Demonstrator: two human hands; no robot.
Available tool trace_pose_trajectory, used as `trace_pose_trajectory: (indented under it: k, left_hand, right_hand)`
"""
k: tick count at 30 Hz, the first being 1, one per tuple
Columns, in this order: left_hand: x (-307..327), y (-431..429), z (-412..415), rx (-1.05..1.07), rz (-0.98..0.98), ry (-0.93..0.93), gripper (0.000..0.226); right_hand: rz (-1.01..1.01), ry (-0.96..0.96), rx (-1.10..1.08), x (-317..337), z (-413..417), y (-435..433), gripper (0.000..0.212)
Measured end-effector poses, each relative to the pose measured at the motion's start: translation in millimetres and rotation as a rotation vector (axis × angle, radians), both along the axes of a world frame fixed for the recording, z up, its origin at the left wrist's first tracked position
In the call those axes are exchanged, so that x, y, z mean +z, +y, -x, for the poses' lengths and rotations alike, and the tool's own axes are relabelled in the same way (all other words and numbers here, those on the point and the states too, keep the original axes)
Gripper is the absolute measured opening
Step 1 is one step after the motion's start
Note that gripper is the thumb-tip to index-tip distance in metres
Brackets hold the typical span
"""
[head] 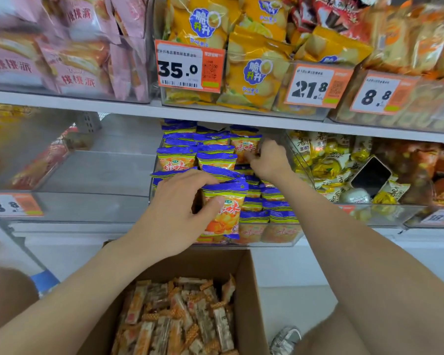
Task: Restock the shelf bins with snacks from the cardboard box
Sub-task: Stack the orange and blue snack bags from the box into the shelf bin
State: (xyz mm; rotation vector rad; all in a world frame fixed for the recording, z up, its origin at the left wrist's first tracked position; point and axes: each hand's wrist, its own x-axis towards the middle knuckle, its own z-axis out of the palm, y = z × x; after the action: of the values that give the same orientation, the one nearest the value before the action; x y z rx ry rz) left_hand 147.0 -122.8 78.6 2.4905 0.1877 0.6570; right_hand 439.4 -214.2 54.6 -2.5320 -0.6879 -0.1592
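A clear shelf bin on the middle shelf holds several blue-and-orange snack packets. My left hand grips one upright packet at the bin's front, thumb across its face. Deeper in, at the bin's right rear, my right hand pinches another packet. Below the shelf stands the open cardboard box, filled with several small orange-and-white wrapped snack bars.
The bin to the left is nearly bare, with reddish packets at its far left. Yellow-wrapped snacks fill the bin to the right. The upper shelf carries pink and yellow bags and price tags. A shoe shows on the floor.
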Motion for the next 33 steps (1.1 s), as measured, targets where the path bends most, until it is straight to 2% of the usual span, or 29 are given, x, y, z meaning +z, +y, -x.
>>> trace_pose_trajectory:
  k: [3,5,6,8,10,12,14,18,20,23,25,27,30,31,33]
  left_hand:
    - [1.5,1.8,-0.5,0.003,0.030,0.017,0.041]
    - [1.8,2.0,-1.7,0.020,0.067,-0.002,0.038]
    - [2.4,1.1,-2.2,0.025,0.084,-0.024,0.039]
    - [5.0,-1.5,-3.2,0.031,0.136,-0.058,0.040]
    - [5.7,-1.7,-4.0,0.041,0.229,-0.092,0.038]
    - [4.2,0.7,-3.7,0.052,0.307,-0.131,0.046]
    - [1.7,0.8,-4.3,0.057,0.339,-0.166,0.052]
    - [-0.5,-9.0,-6.6,0.016,0.274,-0.150,0.050]
    - [-1.1,-12.3,-9.6,0.040,0.164,-0.093,0.048]
    - [-2.0,-8.8,-13.8,0.114,-0.011,-0.037,0.049]
    - [-2.0,-4.2,-15.7,0.133,-0.070,-0.027,0.047]
    - [-2.1,-2.7,-17.5,0.151,-0.078,-0.037,0.043]
    - [-1.7,-7.4,-20.9,0.205,-0.040,-0.066,0.037]
    - [-2.2,-9.0,-21.2,0.222,-0.043,-0.075,0.036]
    - [-3.5,-10.1,-21.1,0.234,-0.048,-0.084,0.036]
  right_hand:
    - [0.014,0.015,-0.076,12.5,11.5,-10.5,0.046]
    - [-0.065,0.064,-0.059,34.2,31.6,-22.2,0.054]
    - [-0.145,0.117,-0.002,46.8,46.9,-29.5,0.054]
    - [-0.300,0.374,0.202,72.1,88.6,-50.7,0.052]
    - [-0.324,0.586,0.446,85.0,122.5,-75.2,0.049]
    - [-0.272,0.555,0.591,80.6,137.0,-91.9,0.044]
    - [-0.258,0.490,0.628,75.0,138.5,-97.7,0.040]
    - [-0.337,0.542,0.636,70.9,132.3,-96.8,0.026]
    - [-0.354,0.589,0.617,65.0,125.7,-96.0,0.024]
    - [-0.461,0.693,0.521,60.8,111.2,-94.9,0.005]
    - [-0.595,0.736,0.413,59.9,99.2,-94.3,0.012]
    - [-0.610,0.772,0.365,59.4,96.0,-90.4,0.015]
    - [-0.599,0.942,0.387,57.0,103.0,-83.6,0.042]
    - [-0.605,0.949,0.413,57.4,106.0,-81.8,0.044]
    - [-0.504,0.826,0.492,54.4,105.7,-81.5,0.051]
